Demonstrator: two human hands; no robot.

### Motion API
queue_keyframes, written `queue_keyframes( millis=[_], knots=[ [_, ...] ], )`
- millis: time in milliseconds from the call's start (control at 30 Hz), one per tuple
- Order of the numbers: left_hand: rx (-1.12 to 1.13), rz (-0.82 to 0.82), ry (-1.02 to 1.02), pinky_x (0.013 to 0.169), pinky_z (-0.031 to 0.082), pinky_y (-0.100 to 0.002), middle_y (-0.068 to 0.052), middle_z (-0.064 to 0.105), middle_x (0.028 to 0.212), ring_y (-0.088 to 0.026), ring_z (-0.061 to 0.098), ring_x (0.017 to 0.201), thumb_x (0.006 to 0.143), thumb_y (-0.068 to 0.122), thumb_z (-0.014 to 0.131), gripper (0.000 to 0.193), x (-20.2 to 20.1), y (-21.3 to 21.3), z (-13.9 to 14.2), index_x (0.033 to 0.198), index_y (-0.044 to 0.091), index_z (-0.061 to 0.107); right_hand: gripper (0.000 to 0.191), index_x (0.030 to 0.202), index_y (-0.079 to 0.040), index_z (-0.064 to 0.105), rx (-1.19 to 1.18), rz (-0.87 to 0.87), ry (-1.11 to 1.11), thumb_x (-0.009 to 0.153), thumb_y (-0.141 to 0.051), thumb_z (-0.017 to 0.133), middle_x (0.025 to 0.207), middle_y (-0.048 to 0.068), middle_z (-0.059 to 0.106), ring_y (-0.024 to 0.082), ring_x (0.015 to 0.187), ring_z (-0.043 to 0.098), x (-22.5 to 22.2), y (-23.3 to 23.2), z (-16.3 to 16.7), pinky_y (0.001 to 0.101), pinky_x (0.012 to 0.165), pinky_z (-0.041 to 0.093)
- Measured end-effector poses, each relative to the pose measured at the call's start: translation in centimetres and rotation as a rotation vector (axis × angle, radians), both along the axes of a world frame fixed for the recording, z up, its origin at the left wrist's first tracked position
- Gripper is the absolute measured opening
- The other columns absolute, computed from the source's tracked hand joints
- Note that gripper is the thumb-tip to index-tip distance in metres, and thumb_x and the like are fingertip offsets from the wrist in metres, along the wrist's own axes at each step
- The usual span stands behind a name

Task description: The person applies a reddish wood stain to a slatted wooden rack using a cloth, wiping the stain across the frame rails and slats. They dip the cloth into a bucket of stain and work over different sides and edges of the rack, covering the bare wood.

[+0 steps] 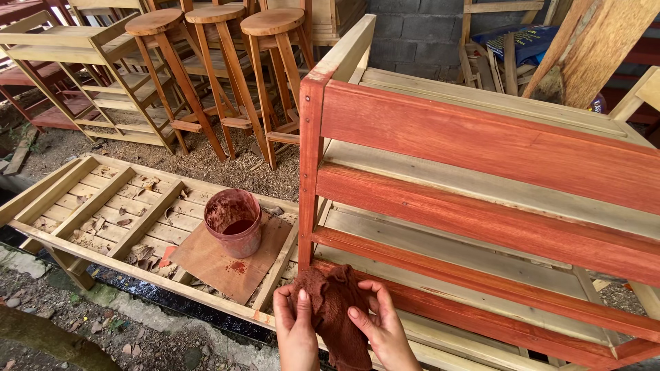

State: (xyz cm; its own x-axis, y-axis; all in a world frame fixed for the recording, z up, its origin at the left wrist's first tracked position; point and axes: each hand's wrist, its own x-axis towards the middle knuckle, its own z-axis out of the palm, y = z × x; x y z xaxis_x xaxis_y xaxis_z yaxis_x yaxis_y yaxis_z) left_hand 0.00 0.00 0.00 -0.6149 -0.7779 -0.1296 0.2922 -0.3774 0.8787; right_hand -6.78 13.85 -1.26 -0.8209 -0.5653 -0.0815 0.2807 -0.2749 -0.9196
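Mid-staining: both my hands, left hand (297, 336) and right hand (382, 334), grip the stained rag (335, 309) at bottom center. Probably needs reloading from the stain bucket (234, 222) before the rack (481, 144) rails.

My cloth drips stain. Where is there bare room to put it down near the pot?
On the brown board, in front of and right of the stain pot. The slatted frame left of it is littered with leaves. Both hands hold the cloth beside the part-stained shelf.

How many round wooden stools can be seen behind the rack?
3, in a row at the top: left stool, middle stool, right stool, standing on the ground behind the rack. More may be hidden beyond the frame.
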Motion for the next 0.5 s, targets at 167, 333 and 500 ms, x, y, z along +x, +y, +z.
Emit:
queue_keyframes(
  millis=[167,333,500],
  knots=[
    [0.093,0.034,0.117,0.085,0.059,-0.041,-0.014,0.067,0.109,-0.024,0.068,0.097,0.102,0.017,0.050,0.018,0.4,1.0,1.5,0.116,0.006,0.051,0.055,0.133,-0.004,0.053,0.267,0.088,-0.098,0.089,-0.028,0.075,0.109,0.015,0.074,0.020,0.104,0.071,-2.5,2.6,-5.7,0.0288,0.095,0.056],
    [0.149,0.089,0.205,0.086,0.058,-0.041,-0.013,0.065,0.113,-0.023,0.067,0.100,0.102,0.015,0.048,0.019,0.7,2.2,0.6,0.119,0.008,0.050,0.053,0.112,0.013,0.073,0.378,0.233,-0.160,0.088,-0.034,0.078,0.092,0.017,0.075,0.024,0.082,0.068,-4.2,6.1,-6.7,0.0330,0.080,0.054],
    [0.100,0.174,0.259,0.089,0.057,-0.040,-0.013,0.063,0.115,-0.022,0.066,0.102,0.105,0.013,0.049,0.017,1.1,2.5,-1.3,0.119,0.004,0.050,0.037,0.105,0.000,0.072,0.339,0.029,-0.189,0.078,-0.024,0.082,0.096,0.010,0.079,0.016,0.094,0.073,-5.4,9.1,-5.5,0.0292,0.093,0.054]
  ],
)
